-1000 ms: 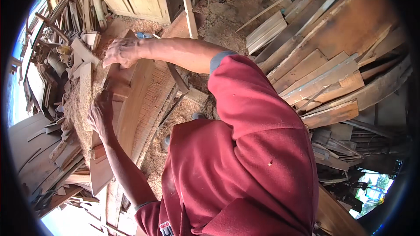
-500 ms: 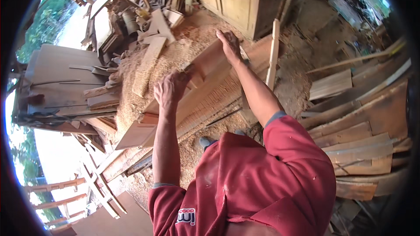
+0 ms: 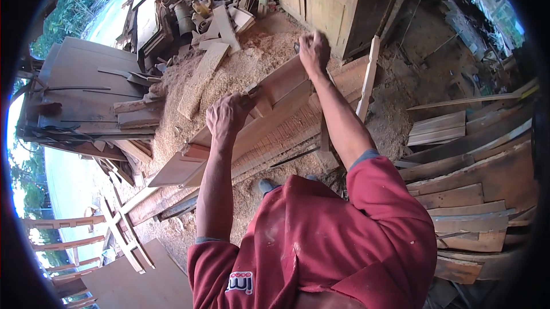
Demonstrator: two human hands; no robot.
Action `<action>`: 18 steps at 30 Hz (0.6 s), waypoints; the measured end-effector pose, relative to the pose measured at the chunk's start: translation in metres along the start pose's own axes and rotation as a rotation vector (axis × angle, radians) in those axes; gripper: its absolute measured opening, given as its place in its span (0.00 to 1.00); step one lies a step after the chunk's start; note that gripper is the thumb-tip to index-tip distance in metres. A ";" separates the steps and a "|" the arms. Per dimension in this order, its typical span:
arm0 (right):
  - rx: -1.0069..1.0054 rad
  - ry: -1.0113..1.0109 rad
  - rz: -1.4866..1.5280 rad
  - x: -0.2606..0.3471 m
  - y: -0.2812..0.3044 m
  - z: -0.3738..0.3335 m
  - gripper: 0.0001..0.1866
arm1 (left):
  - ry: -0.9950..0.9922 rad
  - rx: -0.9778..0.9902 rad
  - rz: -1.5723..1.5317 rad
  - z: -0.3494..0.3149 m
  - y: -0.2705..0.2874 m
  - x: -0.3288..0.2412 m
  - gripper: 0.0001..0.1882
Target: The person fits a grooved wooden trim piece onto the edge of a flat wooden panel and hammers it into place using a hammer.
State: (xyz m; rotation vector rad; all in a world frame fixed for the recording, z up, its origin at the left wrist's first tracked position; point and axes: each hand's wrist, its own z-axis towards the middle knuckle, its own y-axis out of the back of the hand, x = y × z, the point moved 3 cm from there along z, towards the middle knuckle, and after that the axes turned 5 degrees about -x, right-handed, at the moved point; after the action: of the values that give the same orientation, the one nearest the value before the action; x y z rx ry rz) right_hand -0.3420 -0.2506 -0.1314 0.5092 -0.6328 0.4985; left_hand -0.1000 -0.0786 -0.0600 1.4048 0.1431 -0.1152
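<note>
My left hand (image 3: 228,115) grips the near edge of a long reddish wooden plank (image 3: 275,88) that lies slanted on a stack of boards (image 3: 286,131). My right hand (image 3: 314,51) holds the far end of the same plank, fingers closed over its top edge. Both arms reach forward from my red shirt. The plank is tilted on its edge above the stack, with sawdust heaped just behind it.
A sawdust pile (image 3: 229,79) spreads at the back left. A wooden cabinet (image 3: 338,5) stands behind. A thin upright batten (image 3: 368,79) leans at the right. More planks (image 3: 470,160) are stacked at right; a grey machine table (image 3: 86,85) and scrap boards lie at left.
The view has swung round. Both hands moved along the plank: the right hand now sits at its far end and the left hand grips its middle edge, with the plank raised on edge.
</note>
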 end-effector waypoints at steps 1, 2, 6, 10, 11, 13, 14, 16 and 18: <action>-0.020 0.097 0.011 0.027 0.011 0.026 0.11 | -0.006 -0.010 -0.010 -0.001 0.001 0.003 0.23; -0.032 0.113 0.121 0.058 0.018 0.049 0.11 | 0.007 0.002 -0.007 -0.003 0.001 0.005 0.23; 0.377 0.442 -0.027 0.159 0.048 0.077 0.11 | 0.034 0.063 0.021 -0.002 -0.003 0.009 0.22; 0.586 0.518 -0.054 0.095 -0.013 -0.017 0.14 | 0.000 0.003 0.037 0.008 -0.001 -0.007 0.26; 0.589 0.520 -0.053 0.088 -0.023 -0.008 0.14 | -0.012 0.041 0.070 0.010 -0.001 -0.010 0.26; 0.680 0.575 0.215 0.079 -0.033 -0.018 0.16 | 0.000 0.047 -0.001 0.007 -0.010 -0.001 0.29; 0.715 0.391 0.397 0.096 -0.017 -0.003 0.16 | 0.033 -0.023 -0.106 0.012 -0.008 0.010 0.31; 0.287 0.153 0.742 0.063 -0.005 0.002 0.09 | 0.030 -0.022 -0.179 0.021 -0.004 0.018 0.35; 0.020 -0.104 0.712 0.033 0.038 -0.010 0.13 | -0.145 0.067 -0.447 0.033 -0.002 0.025 0.32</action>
State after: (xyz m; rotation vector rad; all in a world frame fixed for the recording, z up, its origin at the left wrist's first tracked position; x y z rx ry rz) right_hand -0.3363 -0.2067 -0.1062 0.3179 -0.9102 1.1548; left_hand -0.0744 -0.1110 -0.0607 1.4064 0.3340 -0.5953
